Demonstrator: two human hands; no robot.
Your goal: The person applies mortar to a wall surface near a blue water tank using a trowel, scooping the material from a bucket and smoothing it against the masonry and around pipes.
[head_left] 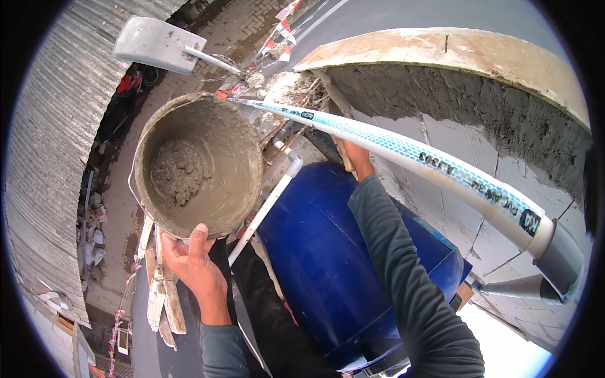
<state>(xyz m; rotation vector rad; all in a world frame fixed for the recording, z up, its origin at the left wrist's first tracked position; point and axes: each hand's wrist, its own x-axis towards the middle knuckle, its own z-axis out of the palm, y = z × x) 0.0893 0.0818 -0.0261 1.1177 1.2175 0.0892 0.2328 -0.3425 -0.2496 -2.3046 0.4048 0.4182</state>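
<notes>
My left hand (200, 272) is closed on the near rim of a mortar bucket (233, 183), with the thumb on the rim and the fingers under its outside. Wet grey mortar (179, 173) lies in the bottom, and the inner walls are coated with it. My right arm reaches over a blue plastic drum (315, 252) and under a white pipe. Beyond the drum, my right hand (358, 157) is closed around a light wooden piece (342, 153); the pipe hides part of the hand and whatever the piece belongs to.
The white pipe (403, 150) crosses in front of a block wall (454, 183) with wet render along its top. A thinner white pipe (261, 211) stands beside the drum. Wood offcuts (165, 293) lie below the bucket. A corrugated roof (50, 157) and paved ground are at left.
</notes>
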